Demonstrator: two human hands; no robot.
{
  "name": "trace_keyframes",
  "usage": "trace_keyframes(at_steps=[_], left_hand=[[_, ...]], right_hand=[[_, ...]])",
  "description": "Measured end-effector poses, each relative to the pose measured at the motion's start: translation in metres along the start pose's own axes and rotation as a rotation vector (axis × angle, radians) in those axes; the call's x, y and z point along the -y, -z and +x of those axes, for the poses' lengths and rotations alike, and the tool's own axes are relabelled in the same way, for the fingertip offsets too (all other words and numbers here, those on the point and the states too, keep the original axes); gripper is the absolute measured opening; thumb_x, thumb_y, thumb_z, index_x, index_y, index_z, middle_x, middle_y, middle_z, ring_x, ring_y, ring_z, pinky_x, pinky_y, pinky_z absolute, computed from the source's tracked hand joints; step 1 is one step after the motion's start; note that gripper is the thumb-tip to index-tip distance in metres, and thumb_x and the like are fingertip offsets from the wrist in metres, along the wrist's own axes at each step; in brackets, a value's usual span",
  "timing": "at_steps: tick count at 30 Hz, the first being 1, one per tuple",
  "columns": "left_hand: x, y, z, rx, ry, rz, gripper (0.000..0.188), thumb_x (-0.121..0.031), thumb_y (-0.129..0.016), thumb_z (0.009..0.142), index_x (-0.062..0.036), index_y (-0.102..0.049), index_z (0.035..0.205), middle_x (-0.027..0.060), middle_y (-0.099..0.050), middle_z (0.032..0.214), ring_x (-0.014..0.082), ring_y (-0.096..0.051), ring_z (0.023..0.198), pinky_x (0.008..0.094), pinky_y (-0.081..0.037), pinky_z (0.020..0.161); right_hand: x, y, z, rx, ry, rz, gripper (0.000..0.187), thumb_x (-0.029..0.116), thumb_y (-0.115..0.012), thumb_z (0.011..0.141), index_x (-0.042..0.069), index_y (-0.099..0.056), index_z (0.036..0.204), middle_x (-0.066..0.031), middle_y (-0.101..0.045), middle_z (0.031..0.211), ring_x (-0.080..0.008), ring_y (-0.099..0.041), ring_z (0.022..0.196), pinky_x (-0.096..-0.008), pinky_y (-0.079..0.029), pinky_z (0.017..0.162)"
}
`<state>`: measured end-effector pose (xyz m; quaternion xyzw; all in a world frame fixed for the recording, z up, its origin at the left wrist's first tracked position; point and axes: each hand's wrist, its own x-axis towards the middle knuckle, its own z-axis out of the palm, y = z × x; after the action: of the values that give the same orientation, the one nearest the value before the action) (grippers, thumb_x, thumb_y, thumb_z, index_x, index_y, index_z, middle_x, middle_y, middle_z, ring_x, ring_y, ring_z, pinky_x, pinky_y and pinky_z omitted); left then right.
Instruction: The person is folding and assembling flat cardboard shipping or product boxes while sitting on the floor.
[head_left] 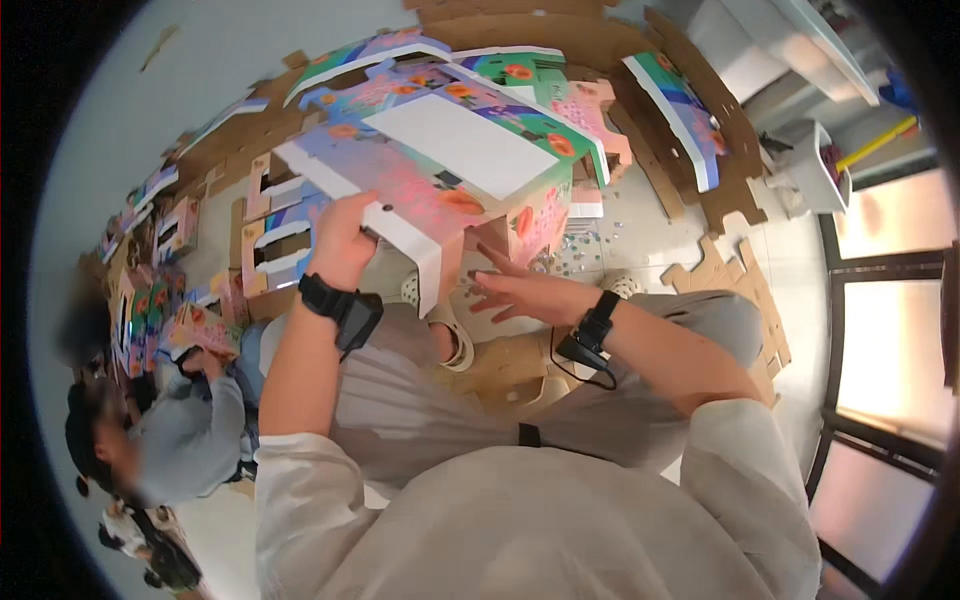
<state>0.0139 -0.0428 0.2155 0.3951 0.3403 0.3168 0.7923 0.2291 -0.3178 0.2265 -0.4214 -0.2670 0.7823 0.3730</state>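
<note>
At 12 o'clock, just ahead of the person's knees, stood the printed cardboard box (470,150), its top and at least one side wall raised. The left hand (343,245), at about 11 o'clock, was closed on the box's near edge beside a white-bordered flap (415,235); its fingers underneath could not be seen. The right hand (530,293), at 1 o'clock, held nothing, its fingers spread wide close to the near side; whether they touched could not be told. The body seemed mostly folded up, while the flap jutted loose and looked unfinished. Separate parts remained around it: a printed strip (692,125) at 1 to 2 o'clock and slotted printed pieces (290,270) near 10. At 8 o'clock a co-worker (195,450) handled another printed piece (207,330).
</note>
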Motion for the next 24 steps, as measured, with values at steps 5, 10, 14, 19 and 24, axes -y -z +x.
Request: trace_keyframes(at_steps=[5,10,14,19,24], left_hand=[[0.011,-0.024,-0.014,-0.333,0.204,-0.018,0.022,-0.002,-0.066,0.101,-0.0022,-0.063,0.123,0.009,-0.068,0.102,0.0256,-0.07,0.092,0.0408,-0.06,0.086],[0.017,-0.057,-0.038,-0.415,0.156,-0.086,0.021,-0.001,-0.065,0.1,-0.0048,-0.058,0.119,0.0083,-0.064,0.107,0.0253,-0.068,0.091,0.0415,-0.06,0.077],[0.029,-0.056,-0.047,-0.38,0.224,-0.119,0.018,-0.006,-0.064,0.103,-0.0047,-0.058,0.12,0.0069,-0.065,0.107,0.0242,-0.068,0.092,0.0415,-0.06,0.077],[0.038,-0.063,-0.053,-0.291,0.249,-0.097,0.018,-0.015,-0.061,0.107,-0.0071,-0.059,0.122,0.0056,-0.067,0.109,0.022,-0.069,0.095,0.0378,-0.058,0.077],[0.029,-0.071,-0.056,-0.285,0.316,-0.114,0.017,-0.016,-0.06,0.107,-0.0079,-0.06,0.123,0.0052,-0.067,0.109,0.0223,-0.069,0.098,0.0405,-0.058,0.09]], right_hand=[[0.004,0.01,0.0,-0.235,0.291,0.048,0.101,0.054,-0.068,0.101,0.03,-0.001,0.173,-0.0001,-0.014,0.179,-0.0249,-0.037,0.152,-0.045,-0.044,0.11],[0.009,0.015,-0.002,-0.193,0.254,0.189,0.085,0.047,-0.06,0.108,0.023,-0.01,0.172,-0.0023,-0.032,0.17,-0.024,-0.044,0.145,-0.0448,-0.045,0.112],[0.013,0.009,-0.006,-0.135,0.254,0.364,0.077,0.048,-0.057,0.109,0.03,-0.014,0.171,-0.0006,-0.042,0.162,-0.0258,-0.05,0.139,-0.0458,-0.045,0.113],[0.017,0.006,-0.009,-0.197,0.375,0.406,0.068,0.037,-0.058,0.111,0.035,-0.019,0.167,0.0006,-0.051,0.151,-0.0191,-0.059,0.125,-0.038,-0.05,0.101],[0.015,0.01,-0.003,-0.31,0.262,0.293,0.059,0.034,-0.055,0.112,0.014,-0.034,0.163,-0.0046,-0.059,0.145,-0.015,-0.062,0.122,-0.0318,-0.05,0.103]])
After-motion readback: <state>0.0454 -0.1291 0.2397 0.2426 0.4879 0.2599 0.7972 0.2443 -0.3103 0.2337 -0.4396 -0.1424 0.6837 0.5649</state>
